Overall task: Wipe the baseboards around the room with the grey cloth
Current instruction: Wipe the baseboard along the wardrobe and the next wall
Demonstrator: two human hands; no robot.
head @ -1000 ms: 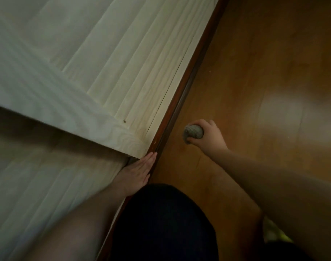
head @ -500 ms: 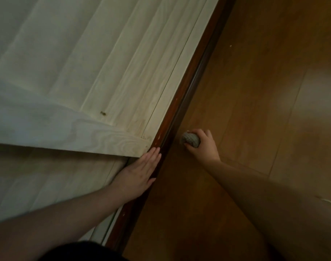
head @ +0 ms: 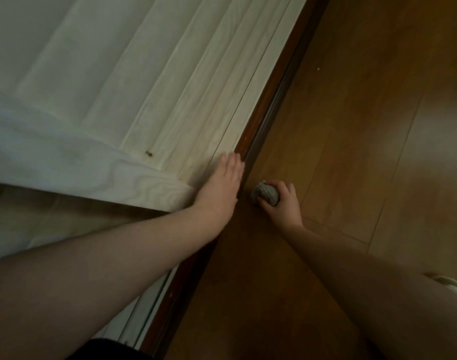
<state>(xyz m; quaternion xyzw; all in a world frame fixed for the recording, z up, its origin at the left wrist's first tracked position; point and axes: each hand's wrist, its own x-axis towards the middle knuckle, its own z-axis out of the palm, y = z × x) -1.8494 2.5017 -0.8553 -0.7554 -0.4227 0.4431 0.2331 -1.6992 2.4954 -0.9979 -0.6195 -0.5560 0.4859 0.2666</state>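
A dark brown baseboard [head: 270, 105] runs diagonally from the top right to the bottom middle, between the pale panelled wall and the wooden floor. My right hand [head: 282, 203] grips a balled grey cloth [head: 265, 196] low on the floor, right beside the baseboard; whether the cloth touches it I cannot tell. My left hand [head: 222, 183] lies flat with straight fingers against the wall panel, fingertips at the baseboard's top edge.
The pale wood-grain wall [head: 144, 74] has vertical grooves and a horizontal rail [head: 92, 175] jutting out at the left. The brown plank floor [head: 365, 126] stretches to the right. A dark garment [head: 105, 349] shows at the bottom edge.
The view has shifted along the wall. My left hand has slid forward along the panel above the baseboard. My right hand, still gripping the cloth, has moved closer to the baseboard.
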